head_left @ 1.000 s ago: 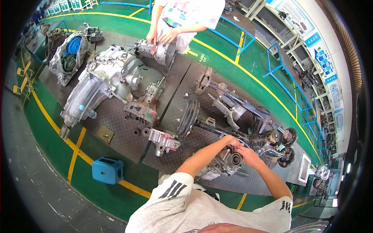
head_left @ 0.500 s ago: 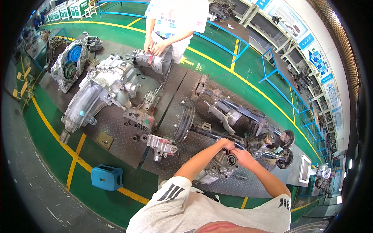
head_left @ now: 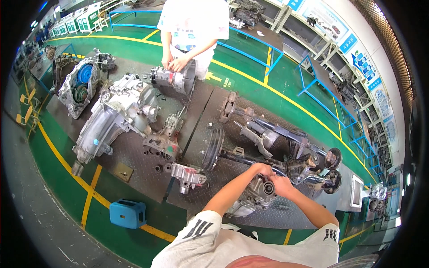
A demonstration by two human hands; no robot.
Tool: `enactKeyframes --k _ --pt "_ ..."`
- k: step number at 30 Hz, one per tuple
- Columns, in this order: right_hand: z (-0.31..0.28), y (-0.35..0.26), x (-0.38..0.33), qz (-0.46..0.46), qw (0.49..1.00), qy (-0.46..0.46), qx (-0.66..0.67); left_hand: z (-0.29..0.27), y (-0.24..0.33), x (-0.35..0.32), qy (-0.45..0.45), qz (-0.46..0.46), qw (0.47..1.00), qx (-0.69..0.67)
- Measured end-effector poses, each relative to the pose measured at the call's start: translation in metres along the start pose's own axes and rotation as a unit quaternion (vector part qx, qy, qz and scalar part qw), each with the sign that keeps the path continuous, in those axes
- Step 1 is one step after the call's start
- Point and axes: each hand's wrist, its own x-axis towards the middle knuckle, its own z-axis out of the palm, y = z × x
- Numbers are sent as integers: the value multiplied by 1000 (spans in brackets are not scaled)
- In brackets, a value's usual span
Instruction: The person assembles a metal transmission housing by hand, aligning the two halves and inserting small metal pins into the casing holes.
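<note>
A silvery metal gearbox housing point(head_left: 250, 196) stands on the table right in front of me, its round bore with a dark ring facing up. My left hand point(head_left: 264, 170) is closed at the housing's far edge, its fingers curled downward. Beside it, almost touching, my right hand point(head_left: 281, 184) is closed too, just right of the bore. Whatever the fingers grip is hidden behind the hands and too small to name. Just beyond my hands runs a black axle point(head_left: 246, 157) with drum ends.
On the steel-plate table point(head_left: 201, 190) lie a small housing with red marks point(head_left: 189, 175), a large silver transmission point(head_left: 118, 109) and an open casing with blue inside point(head_left: 80, 82). Across it, a person point(head_left: 192, 27) handles another gearbox point(head_left: 174, 79). A blue stool point(head_left: 128, 213) stands on the floor at left.
The view has shifted slightly, so the table parts sit a little differently in it. My hands stay together at the housing's far edge, with hardly any change in grip.
</note>
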Motion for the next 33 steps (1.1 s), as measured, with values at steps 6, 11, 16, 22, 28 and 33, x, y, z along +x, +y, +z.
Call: enactKeyframes --k 6,11,16,22,28,33 --pt "0 -5 1 96 995 -23 0 -2 8 -18 -66 -48 985 -149" --pt "2 5 -3 -98 991 83 42 2 -5 -13 -74 -25 983 -163" --pt "19 16 6 18 1000 3 -18 6 -12 2 -70 3 981 -181" --pt "0 6 0 -90 986 110 83 8 -15 5 -16 -24 998 -47" --pt "4 9 7 35 999 -15 9 9 -18 8 -78 -22 977 -196" --pt "-7 9 1 -121 987 69 85 5 -17 -4 -67 -49 977 -197"
